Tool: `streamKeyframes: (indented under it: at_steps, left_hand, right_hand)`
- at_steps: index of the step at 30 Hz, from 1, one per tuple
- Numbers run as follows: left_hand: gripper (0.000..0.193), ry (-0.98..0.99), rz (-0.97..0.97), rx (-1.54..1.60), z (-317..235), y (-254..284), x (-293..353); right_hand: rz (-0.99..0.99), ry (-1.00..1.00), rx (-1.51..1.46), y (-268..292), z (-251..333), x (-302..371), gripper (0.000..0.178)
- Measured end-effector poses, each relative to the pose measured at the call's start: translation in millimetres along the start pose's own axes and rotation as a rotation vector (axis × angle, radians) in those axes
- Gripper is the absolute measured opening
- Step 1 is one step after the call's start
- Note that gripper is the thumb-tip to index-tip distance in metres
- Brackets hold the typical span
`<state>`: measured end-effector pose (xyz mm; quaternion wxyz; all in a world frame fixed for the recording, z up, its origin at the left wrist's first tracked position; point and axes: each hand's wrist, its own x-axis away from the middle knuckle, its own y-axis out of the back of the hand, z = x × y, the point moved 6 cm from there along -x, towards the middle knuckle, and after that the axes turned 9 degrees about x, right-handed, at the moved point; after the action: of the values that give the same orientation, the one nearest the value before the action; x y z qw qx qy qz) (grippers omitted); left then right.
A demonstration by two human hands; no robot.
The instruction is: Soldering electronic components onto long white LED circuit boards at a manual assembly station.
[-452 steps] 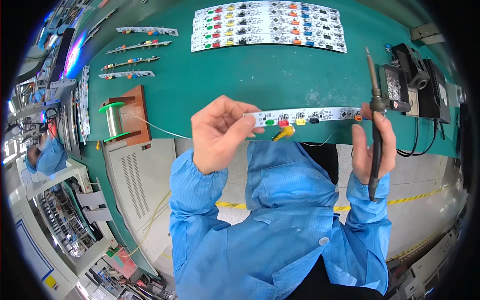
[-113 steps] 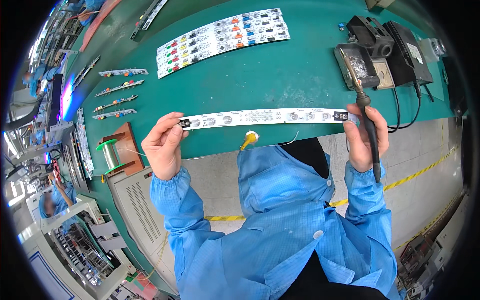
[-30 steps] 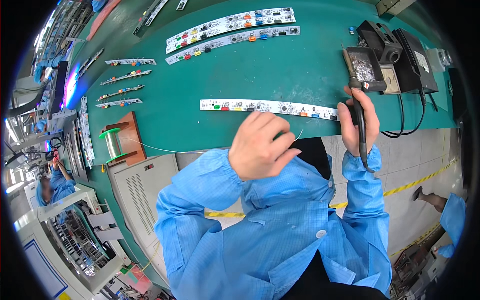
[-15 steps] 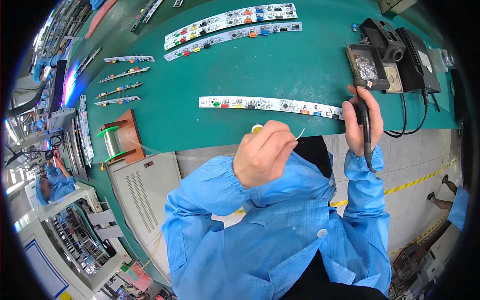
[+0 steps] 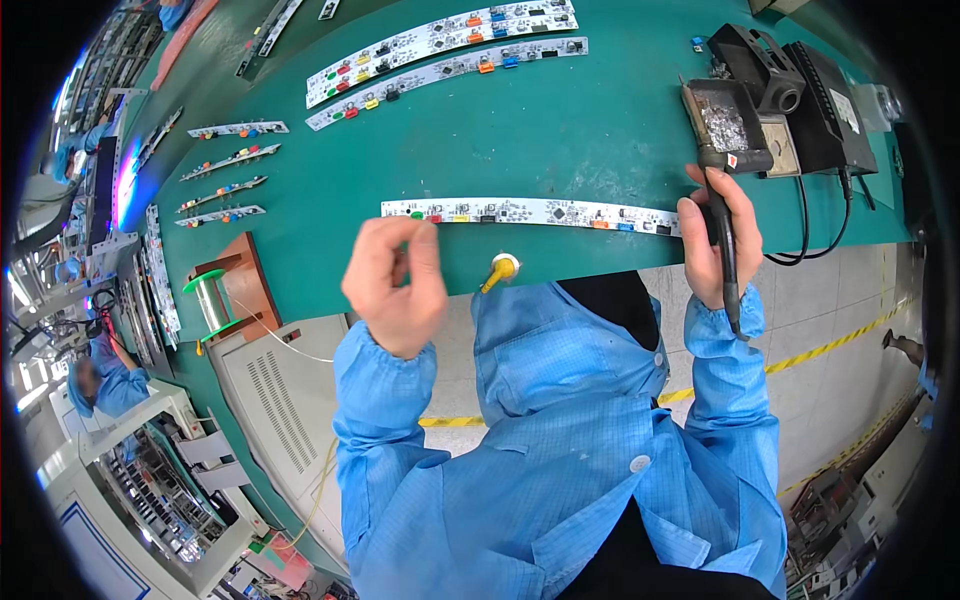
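Observation:
My left hand (image 5: 395, 285), its fingers curled, is at the near side of the left end of a long white circuit board (image 5: 530, 211). Thin solder wire (image 5: 285, 340) runs from a spool (image 5: 212, 303) to the cuff below this hand; its tip is hidden. In my right hand (image 5: 722, 235) is a soldering iron (image 5: 727, 240), its handle toward me and its tip over a black tray (image 5: 735, 125) of metallic scraps. The board carries small coloured connectors and lies flat along the near side of the green table.
Several more circuit boards lie at the back (image 5: 440, 45) and left (image 5: 235, 130). A black soldering station (image 5: 828, 105) with an iron holder stands at the right, cable trailing nearby. A yellow-and-white round piece (image 5: 503, 268) sits at the table's near edge. A person (image 5: 115, 375) sits far left.
My left hand has moved left, from near the table's front edge to the board's left end, uncovering the yellow-and-white piece. My right hand still holds the soldering iron in nearly the same place.

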<state>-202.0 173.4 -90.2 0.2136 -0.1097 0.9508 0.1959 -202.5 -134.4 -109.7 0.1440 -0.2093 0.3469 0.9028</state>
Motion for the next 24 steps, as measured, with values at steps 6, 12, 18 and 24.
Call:
streamKeyframes:
  at_steps: [6,12,18,24]
  left_hand:
    - [0.006,0.044,-0.074,-0.031,21.4,22.5,-5.8]
    - [0.004,0.127,-0.182,-0.003,41.5,34.3,-8.1]
    - [0.011,0.203,-0.165,0.057,52.7,28.2,-11.4]
    - [0.016,0.043,-0.041,-0.102,43.9,31.1,-17.8]
  right_hand:
    - [-0.029,-0.039,-0.017,-1.7,1.6,-1.2,0.036]
    - [0.028,-0.062,0.009,-4.7,-2.2,3.2,0.038]
    - [-0.003,-0.079,-0.002,-5.0,-11.0,9.5,0.036]
    - [-0.059,0.005,0.084,-7.9,-3.3,8.3,0.033]
